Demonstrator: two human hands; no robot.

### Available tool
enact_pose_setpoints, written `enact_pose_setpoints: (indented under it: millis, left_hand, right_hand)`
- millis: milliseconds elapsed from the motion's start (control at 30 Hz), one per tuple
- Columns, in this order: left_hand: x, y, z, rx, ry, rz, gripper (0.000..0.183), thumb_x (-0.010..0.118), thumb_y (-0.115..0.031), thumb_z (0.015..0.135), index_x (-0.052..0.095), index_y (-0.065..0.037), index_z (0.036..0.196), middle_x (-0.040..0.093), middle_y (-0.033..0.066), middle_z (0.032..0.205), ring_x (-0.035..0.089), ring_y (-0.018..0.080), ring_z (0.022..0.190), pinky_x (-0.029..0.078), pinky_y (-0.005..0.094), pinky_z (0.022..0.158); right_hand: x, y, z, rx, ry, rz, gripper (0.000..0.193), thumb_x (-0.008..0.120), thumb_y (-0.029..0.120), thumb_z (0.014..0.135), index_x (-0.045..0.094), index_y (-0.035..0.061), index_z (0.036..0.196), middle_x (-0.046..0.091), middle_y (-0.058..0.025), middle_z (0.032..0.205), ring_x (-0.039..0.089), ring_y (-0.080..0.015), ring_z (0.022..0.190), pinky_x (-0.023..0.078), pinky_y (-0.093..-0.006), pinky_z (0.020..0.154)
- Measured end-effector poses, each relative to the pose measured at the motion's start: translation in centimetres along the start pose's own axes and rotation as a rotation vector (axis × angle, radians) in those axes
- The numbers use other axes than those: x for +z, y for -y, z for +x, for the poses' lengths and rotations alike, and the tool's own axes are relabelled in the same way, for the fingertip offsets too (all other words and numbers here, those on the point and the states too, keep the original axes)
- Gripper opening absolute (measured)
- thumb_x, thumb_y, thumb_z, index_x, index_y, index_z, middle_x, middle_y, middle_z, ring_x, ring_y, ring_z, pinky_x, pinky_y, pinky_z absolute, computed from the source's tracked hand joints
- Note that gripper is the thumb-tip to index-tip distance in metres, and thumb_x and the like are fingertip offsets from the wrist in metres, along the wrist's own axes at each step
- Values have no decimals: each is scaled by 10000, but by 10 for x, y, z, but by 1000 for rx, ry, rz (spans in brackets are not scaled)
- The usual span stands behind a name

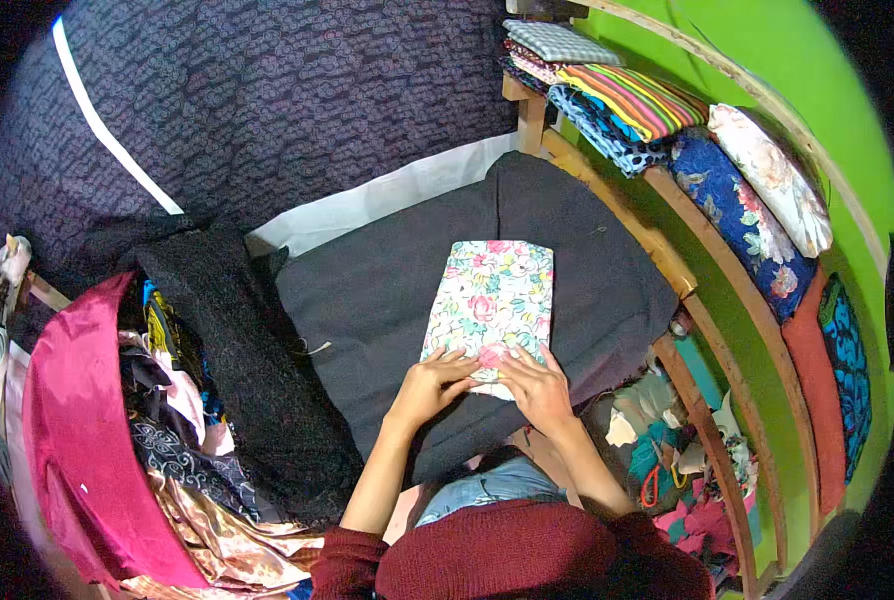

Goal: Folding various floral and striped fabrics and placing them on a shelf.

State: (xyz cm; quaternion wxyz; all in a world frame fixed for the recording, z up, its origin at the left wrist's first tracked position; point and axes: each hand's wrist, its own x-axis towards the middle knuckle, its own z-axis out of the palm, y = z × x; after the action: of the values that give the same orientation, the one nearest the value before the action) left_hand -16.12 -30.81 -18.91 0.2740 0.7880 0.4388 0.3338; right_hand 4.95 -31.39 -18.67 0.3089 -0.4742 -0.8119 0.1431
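A folded piece of floral cloth (485, 295), white with pink, green and yellow flowers, lies on a dark cloth-covered surface (367, 290) in front of me. My left hand (432, 388) rests on its near left corner, fingers stretched over the fabric. At the near right corner, my right hand (535, 388) lies on the same cloth with fingers extended. Both hands are close together, thumbs pointing inward. A narrow strip of the cloth's near edge shows between and below them. Anything under the fingers is hidden.
Wooden shelf slats (732, 230) along the green wall at right carry folded fabrics, including a striped one (635, 95) and a blue floral one (737, 220). Scraps (667, 440) lie low at right. Black fabric (257, 340), magenta satin (79, 420) and gold satin (227, 525) hang at left.
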Motion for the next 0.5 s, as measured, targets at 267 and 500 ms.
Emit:
enact_pose_setpoints:
  millis: [267, 500]
  left_hand:
    - [-1, 5, -3, 42, 32, 45, 453, 537, 89, 652, 639, -89, 1055, 601, 55, 1120, 479, 292, 1164, 252, 482, 1051]
    - [-21, -3, -8, -21, 156, -64, 305, 587, -66, 673, 675, -81, 965, 624, 89, 1071, 449, 279, 1197, 199, 507, 1063]
  right_hand:
    - [-1, -7, -12, -262, 88, -91, 405, 519, -47, 722, 600, 65, 1103, 566, -108, 1176, 454, -263, 1196, 290, -468, 1020]
    - [-24, -3, -17, -213, 195, 18, 364, 501, 11, 747, 607, 57, 1093, 591, -62, 1150, 470, -248, 1181, 258, -468, 1045]
